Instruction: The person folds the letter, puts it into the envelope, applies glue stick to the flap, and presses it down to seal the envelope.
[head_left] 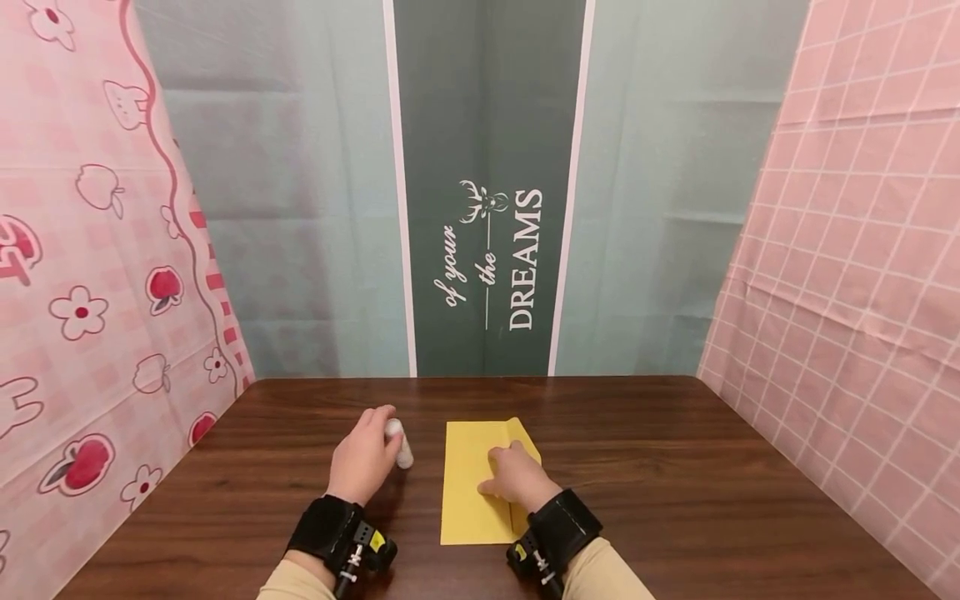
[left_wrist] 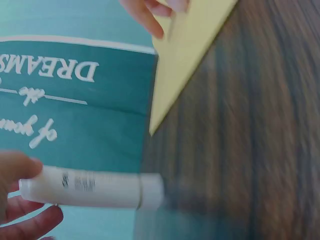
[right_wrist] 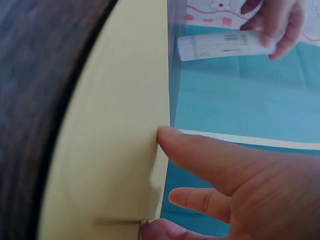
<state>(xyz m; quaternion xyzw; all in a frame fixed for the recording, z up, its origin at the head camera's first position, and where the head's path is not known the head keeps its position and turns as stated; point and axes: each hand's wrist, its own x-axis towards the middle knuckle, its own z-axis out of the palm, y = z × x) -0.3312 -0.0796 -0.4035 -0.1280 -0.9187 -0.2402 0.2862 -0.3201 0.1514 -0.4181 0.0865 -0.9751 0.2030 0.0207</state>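
Observation:
A white glue stick (head_left: 403, 450) with small dark print stands slightly tilted over the table's left-centre. My left hand (head_left: 363, 457) grips its upper end between thumb and fingers. In the left wrist view, the glue stick's (left_wrist: 100, 189) capped end points away from the hand. To the right lies a yellow envelope (head_left: 468, 479), flat on the table, its flap on the right side. My right hand (head_left: 520, 477) rests on it near the flap crease. In the right wrist view, the thumb (right_wrist: 175, 142) and a lower finger touch the paper, while another finger extends above it.
Dark wood-grain tabletop (head_left: 675, 467) surrounds both things. A teal and green curtain (head_left: 487, 125) with white lettering hangs behind the table. Pink patterned cloth (head_left: 82, 250) hangs on the left, pink checked cloth (head_left: 862, 250) on the right. Each wrist wears a black camera strap (head_left: 326, 527).

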